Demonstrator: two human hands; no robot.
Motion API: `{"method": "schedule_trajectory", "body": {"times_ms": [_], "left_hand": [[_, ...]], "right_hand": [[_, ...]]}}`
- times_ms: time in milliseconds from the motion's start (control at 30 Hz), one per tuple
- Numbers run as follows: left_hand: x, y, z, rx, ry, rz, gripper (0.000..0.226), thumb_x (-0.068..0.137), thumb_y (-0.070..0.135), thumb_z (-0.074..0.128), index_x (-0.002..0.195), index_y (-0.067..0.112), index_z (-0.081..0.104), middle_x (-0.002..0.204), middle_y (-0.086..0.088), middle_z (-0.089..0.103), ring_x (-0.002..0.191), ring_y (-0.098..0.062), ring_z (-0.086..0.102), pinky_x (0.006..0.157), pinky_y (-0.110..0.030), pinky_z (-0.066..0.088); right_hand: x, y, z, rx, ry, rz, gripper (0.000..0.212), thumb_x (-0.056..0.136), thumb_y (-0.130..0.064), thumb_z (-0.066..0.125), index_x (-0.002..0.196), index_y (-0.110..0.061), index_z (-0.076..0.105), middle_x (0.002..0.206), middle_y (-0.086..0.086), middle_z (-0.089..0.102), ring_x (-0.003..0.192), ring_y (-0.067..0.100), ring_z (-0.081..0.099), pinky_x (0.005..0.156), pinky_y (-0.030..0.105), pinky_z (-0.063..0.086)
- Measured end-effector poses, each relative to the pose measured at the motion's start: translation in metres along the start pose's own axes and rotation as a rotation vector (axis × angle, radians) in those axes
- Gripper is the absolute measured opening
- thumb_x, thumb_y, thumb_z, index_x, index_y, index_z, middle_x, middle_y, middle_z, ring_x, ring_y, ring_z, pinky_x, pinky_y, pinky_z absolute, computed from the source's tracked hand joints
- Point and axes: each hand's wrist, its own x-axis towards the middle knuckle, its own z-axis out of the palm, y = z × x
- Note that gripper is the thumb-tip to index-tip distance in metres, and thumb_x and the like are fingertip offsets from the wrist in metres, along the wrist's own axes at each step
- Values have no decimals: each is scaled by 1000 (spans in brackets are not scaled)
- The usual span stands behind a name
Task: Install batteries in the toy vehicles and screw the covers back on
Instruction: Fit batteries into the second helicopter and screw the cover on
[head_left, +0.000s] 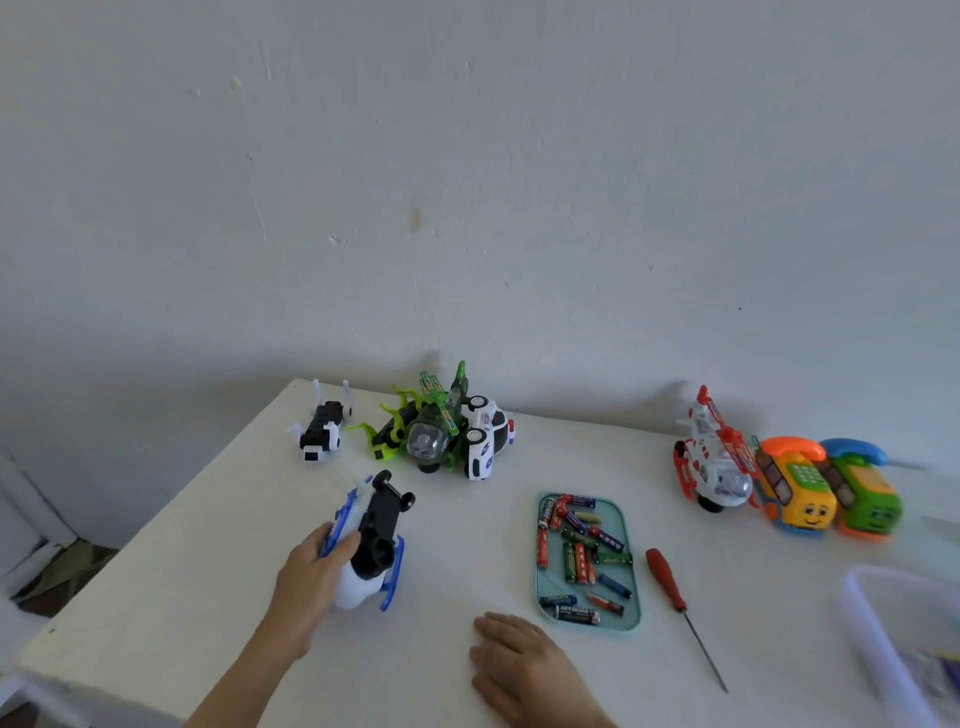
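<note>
Left hand wrapped round blue helicopter, flipped belly-up on table. Right hand flat on table, fingers loose, holding nothing. Battery tray just right of it, screwdriver beside tray. More toys at back edge.

Plain white desk pushed up against a pale grey-white wall with a few scuffs and one small brownish spot. Light's soft and even. Off the desk's left edge there's a bit of dark floor, too blurry to make out.
</note>
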Motion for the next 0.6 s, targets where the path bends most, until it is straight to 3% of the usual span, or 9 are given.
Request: {"method": "schedule_trajectory", "body": {"times_ms": [100,200,300,367,433,600], "left_hand": [[-4,10,5,-181,-57,-118,16,97,27,54,103,15,63,98,-13,66,78,-32,56,63,-32,40],[-12,21,13,-299,-90,-183,23,97,28,54,104,8,62,101,-18,63,78,-35,54,65,-38,40],[-26,36,24,-424,-161,-202,25,96,26,53,105,5,65,108,-18,60,82,-38,55,66,-42,41],[-37,48,38,-493,-249,-201,30,96,26,49,110,5,64,111,-21,63,87,-40,57,67,-42,45],[-49,61,53,-511,-341,-197,33,96,26,43,112,6,64,111,-23,66,91,-42,58,66,-42,49],[-74,84,103,-457,-461,-187,45,79,31,48,111,3,64,107,-28,66,86,-43,58,70,-46,47]], "right_hand": [[-9,2,-14,144,173,108,25,93,-47,49,96,-30,67,98,-12,67,91,-1,62,80,12,50],[-19,17,-47,137,354,228,18,92,-38,55,92,-26,69,93,-17,66,88,-5,58,79,9,45],[-32,50,-79,50,458,533,11,87,-19,66,97,-20,70,96,-19,60,97,1,55,84,16,41],[-42,75,-94,19,397,769,23,88,-17,64,111,-16,66,109,-7,58,103,16,53,84,23,39],[-47,92,-102,-21,250,893,33,91,-22,61,123,-17,59,119,0,54,105,21,49,86,28,41],[-49,104,-115,121,59,877,44,92,-10,52,135,-22,44,125,2,56,109,17,53,92,25,42]]}}
